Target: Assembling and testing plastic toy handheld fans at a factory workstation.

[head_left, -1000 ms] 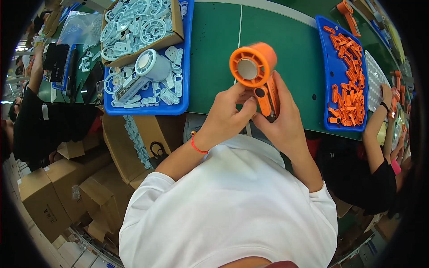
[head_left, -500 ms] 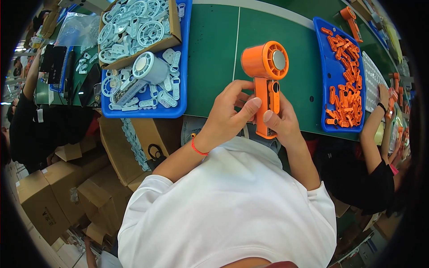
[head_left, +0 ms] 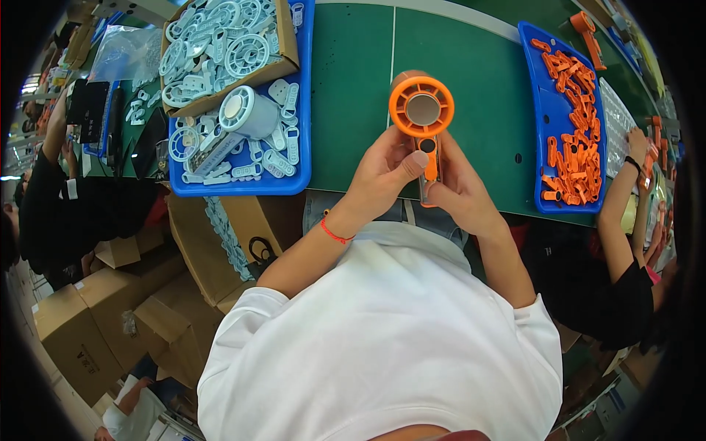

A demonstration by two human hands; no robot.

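Note:
Between both hands I hold an orange handheld fan (head_left: 421,108) by its handle, over the near edge of the green table. Its round slotted head faces me, with a grey disc in the middle. A narrow orange panel with a dark round button lies along the handle. My left hand (head_left: 390,173) closes on the handle's left side, thumb on the panel. My right hand (head_left: 457,180) wraps the handle's right side, thumb near its lower end. The fingers behind the handle are partly hidden.
A blue tray (head_left: 301,165) at left bears a cardboard box (head_left: 288,37) of pale blue parts and a pale blue fan (head_left: 254,114). At right, a blue tray (head_left: 542,99) holds orange pieces (head_left: 577,165). People sit on both sides; cartons (head_left: 95,331) stand at lower left.
The fan has turned so its round face points at me, and it has shifted slightly left. My left thumb has moved onto the handle's panel.

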